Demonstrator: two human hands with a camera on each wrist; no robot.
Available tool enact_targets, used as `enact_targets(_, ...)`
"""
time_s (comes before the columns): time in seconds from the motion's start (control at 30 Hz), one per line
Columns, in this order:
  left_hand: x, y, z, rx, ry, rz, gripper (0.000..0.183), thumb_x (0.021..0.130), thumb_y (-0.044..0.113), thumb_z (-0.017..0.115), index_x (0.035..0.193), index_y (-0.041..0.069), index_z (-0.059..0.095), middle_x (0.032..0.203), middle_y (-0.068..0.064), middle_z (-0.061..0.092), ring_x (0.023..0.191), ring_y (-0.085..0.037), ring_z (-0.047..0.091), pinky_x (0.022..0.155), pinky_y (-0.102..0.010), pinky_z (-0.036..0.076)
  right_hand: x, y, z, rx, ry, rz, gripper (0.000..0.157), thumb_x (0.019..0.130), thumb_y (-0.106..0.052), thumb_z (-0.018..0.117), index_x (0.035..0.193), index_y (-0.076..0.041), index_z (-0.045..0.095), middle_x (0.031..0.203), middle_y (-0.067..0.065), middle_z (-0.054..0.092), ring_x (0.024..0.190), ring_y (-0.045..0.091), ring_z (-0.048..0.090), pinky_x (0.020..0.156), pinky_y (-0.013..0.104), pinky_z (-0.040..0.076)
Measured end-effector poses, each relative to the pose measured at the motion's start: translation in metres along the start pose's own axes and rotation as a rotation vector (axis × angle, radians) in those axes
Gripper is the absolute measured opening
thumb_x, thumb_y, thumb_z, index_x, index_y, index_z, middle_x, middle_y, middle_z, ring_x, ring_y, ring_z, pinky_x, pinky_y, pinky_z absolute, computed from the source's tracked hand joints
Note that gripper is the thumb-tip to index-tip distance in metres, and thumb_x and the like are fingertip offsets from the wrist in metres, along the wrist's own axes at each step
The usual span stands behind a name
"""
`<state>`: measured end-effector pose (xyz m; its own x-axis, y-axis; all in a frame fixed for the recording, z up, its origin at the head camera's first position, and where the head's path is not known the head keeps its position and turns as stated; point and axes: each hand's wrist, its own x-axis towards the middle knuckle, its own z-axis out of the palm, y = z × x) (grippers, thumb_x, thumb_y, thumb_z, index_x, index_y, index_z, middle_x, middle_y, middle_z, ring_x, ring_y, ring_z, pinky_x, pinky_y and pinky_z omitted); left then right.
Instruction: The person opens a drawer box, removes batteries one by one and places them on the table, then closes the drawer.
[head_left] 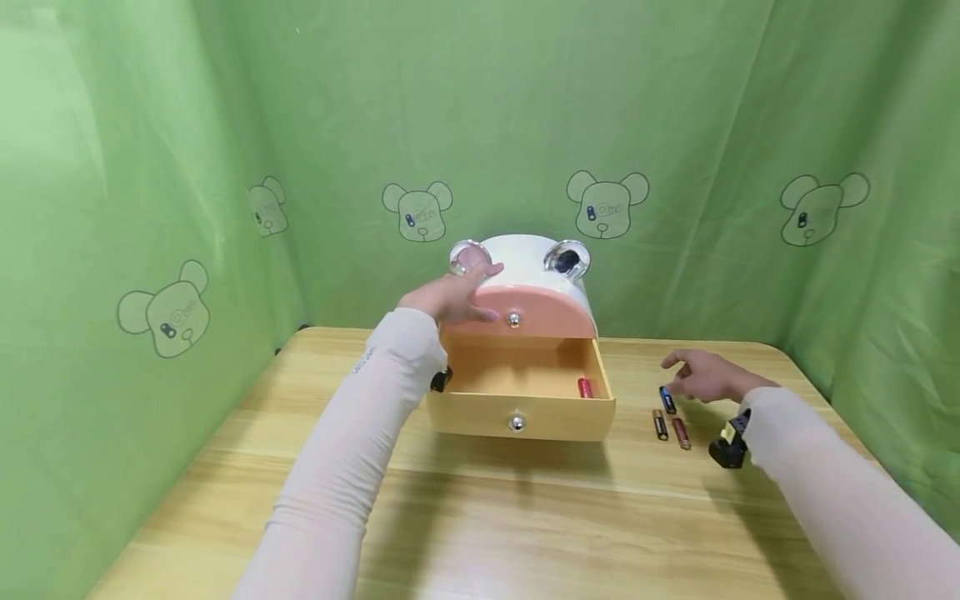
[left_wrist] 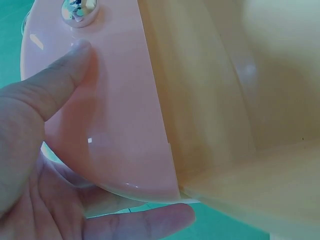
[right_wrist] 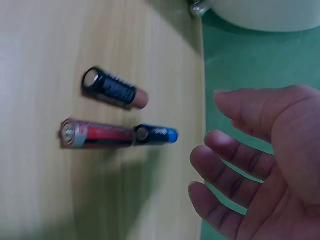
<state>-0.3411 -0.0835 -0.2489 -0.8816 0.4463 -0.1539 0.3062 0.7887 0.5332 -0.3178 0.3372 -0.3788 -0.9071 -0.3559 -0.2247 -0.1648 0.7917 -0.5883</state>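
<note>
A small frog-like drawer cabinet has a white shell (head_left: 517, 254), a pink upper drawer (head_left: 551, 310) and a pulled-out yellow lower drawer (head_left: 480, 414). My left hand (head_left: 450, 298) rests against its left side; the thumb lies over the pink front below the silver knob (left_wrist: 80, 11), while straight fingers extend along the shell. A red battery (head_left: 585, 388) lies inside the yellow drawer. Over the table at the right, my right hand (head_left: 705, 375) holds nothing, its fingers loosely bent. Beside it lie a blue battery (right_wrist: 157, 134), a black battery with a copper end (right_wrist: 111, 90) and a red battery (right_wrist: 100, 134).
The wooden table (head_left: 465, 517) carries the cabinet near its back edge. Green curtains (head_left: 495, 100) printed with bear heads hang behind and at both sides. Wrist cameras (head_left: 727, 446) protrude beneath the sleeves.
</note>
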Motion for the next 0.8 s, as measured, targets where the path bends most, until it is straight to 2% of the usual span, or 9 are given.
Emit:
enact_targets(0.2,0.0,-0.001,0.001,-0.017,-0.001,0.01,0.089,0.088,0.036,0.069,0.153,0.046,0.01,0.162,-0.006,0.009,0.142,-0.036,0.023,0.111,-0.06,0.021,0.0,-0.019,-0.007,-0.053,0.002,-0.043,0.052,0.093,-0.016,0.063,0.131,0.014,0.043,0.098,0.014,0.063,0.084,0.026,0.061,0.065,0.035,0.051)
enact_targets(0.37,0.0,-0.001,0.001,-0.039,-0.002,0.001,0.089,0.087,0.035,0.07,0.152,0.049,0.01,0.162,-0.005,0.008,0.143,-0.035,0.021,0.111,-0.061,0.021,0.001,-0.034,-0.014,-0.081,0.003,-0.093,0.052,0.094,-0.016,0.063,0.131,0.013,0.044,0.099,0.015,0.064,0.083,0.023,0.062,0.071,0.04,0.054)
enact_targets(0.57,0.0,-0.002,0.002,-0.031,-0.002,0.013,0.088,0.088,0.037,0.069,0.153,0.047,0.01,0.162,-0.006,0.009,0.143,-0.035,0.022,0.111,-0.061,0.021,0.0,-0.048,-0.019,-0.082,-0.014,-0.128,0.051,0.094,-0.017,0.063,0.13,0.013,0.045,0.1,0.015,0.065,0.085,0.024,0.063,0.073,0.042,0.055)
enact_targets(0.8,-0.001,-0.001,0.001,-0.012,0.003,0.023,0.088,0.088,0.037,0.068,0.153,0.046,0.01,0.162,-0.005,0.009,0.142,-0.034,0.023,0.111,-0.06,0.021,0.001,-0.068,-0.02,-0.041,-0.004,-0.178,0.045,0.094,-0.014,0.062,0.128,0.011,0.047,0.1,0.015,0.067,0.084,0.022,0.063,0.07,0.038,0.055)
